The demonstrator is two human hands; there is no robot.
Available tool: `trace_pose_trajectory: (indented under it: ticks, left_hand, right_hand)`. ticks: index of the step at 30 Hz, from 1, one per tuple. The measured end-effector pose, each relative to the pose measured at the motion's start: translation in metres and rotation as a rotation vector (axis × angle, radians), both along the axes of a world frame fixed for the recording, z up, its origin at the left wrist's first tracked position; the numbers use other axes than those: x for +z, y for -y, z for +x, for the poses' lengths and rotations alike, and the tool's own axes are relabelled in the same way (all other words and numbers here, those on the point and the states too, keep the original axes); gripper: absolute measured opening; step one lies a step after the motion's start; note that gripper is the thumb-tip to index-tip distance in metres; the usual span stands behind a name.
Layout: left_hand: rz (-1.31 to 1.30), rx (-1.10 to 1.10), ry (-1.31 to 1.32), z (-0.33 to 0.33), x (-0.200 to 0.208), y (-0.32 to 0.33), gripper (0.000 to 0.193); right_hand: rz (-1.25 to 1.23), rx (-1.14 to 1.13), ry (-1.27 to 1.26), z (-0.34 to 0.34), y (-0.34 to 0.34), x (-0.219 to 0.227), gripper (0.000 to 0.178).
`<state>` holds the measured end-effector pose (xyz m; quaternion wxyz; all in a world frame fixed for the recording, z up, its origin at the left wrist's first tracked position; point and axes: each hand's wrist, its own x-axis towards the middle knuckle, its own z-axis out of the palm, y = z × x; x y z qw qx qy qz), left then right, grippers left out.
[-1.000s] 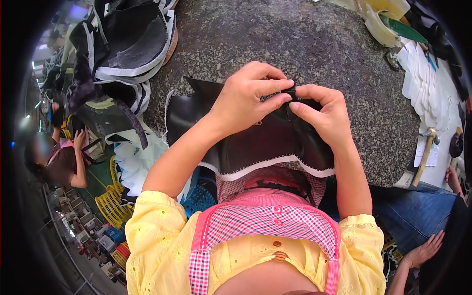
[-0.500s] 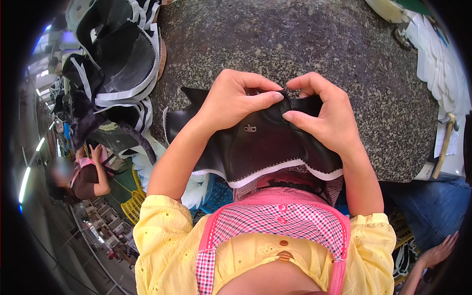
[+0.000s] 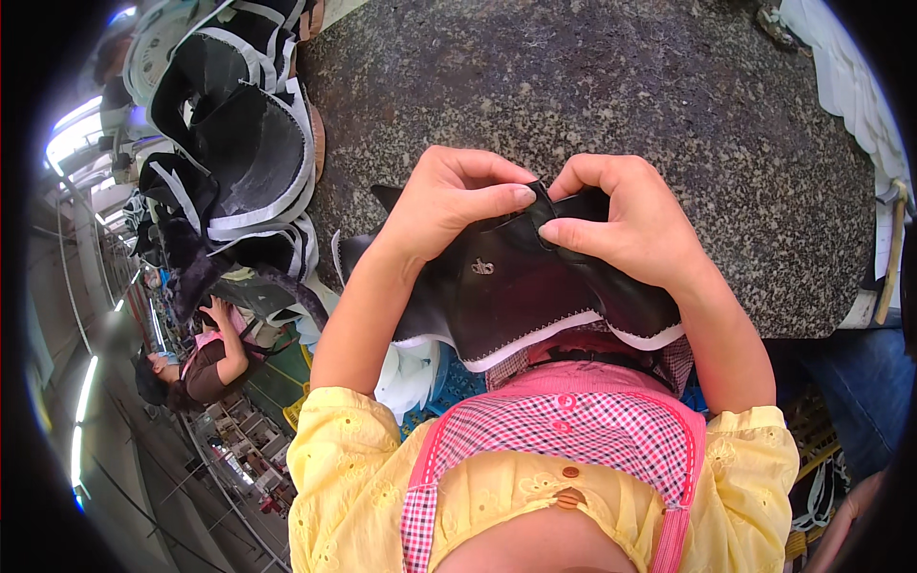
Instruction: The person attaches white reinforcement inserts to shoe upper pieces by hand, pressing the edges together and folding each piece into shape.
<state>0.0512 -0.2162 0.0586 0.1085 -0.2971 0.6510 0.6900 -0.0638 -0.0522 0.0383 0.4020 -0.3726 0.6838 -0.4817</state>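
Note:
A black leather shoe upper (image 3: 516,296) with a white stitched lower edge and a small silver ornament hangs over the near edge of the stone slab, close to my apron. My left hand (image 3: 454,205) pinches its top edge between thumb and fingers. Right beside it, my right hand (image 3: 621,215) pinches the same edge, the thumb pressed on the leather just below a narrow folded strip. Both hands are closed on the upper, with their tips a short gap apart. The undersides of the fingers are partly hidden by the leather.
A speckled stone slab (image 3: 573,86) spreads ahead of me. More black uppers with white edges (image 3: 253,143) are piled at the left. White pieces (image 3: 845,67) and a wooden-handled tool (image 3: 891,253) lie at the right. A co-worker (image 3: 215,349) is at the far left, and a person in jeans (image 3: 855,396) at the right.
The view has shifted a little. My fingertips have come closer together on the upper's top edge, and my right index finger now touches the leather.

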Motion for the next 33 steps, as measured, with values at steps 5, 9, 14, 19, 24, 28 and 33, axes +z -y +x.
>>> trace_pose_trajectory:
  ticks: [5,9,14,19,24,28,33]
  left_hand:
    - [0.025,0.039,-0.006,0.002,-0.001,-0.003,0.017]
    - [0.031,0.034,-0.014,0.003,-0.001,-0.003,0.016]
    - [0.076,0.070,-0.034,0.005,-0.003,-0.005,0.017]
    - [0.118,0.087,-0.022,0.003,-0.004,-0.006,0.015]
    - [0.115,0.061,-0.018,0.001,-0.005,-0.006,0.014]
    - [0.145,0.068,-0.022,0.004,-0.004,-0.007,0.020]
    - [-0.717,-0.158,-0.359,0.013,0.010,-0.019,0.055]
  right_hand:
    - [-0.005,0.013,-0.024,0.001,0.000,-0.001,0.029]
    - [0.008,0.031,0.000,0.000,0.001,0.001,0.031]
    - [-0.025,0.029,0.033,0.001,0.002,-0.001,0.030]
    - [-0.022,0.035,0.072,0.000,0.003,-0.003,0.030]
    - [-0.066,0.037,0.098,0.001,0.003,-0.006,0.028]
    - [0.012,0.063,0.167,0.001,0.002,-0.004,0.025]
    - [-0.015,0.049,0.312,-0.001,0.002,0.001,0.020]
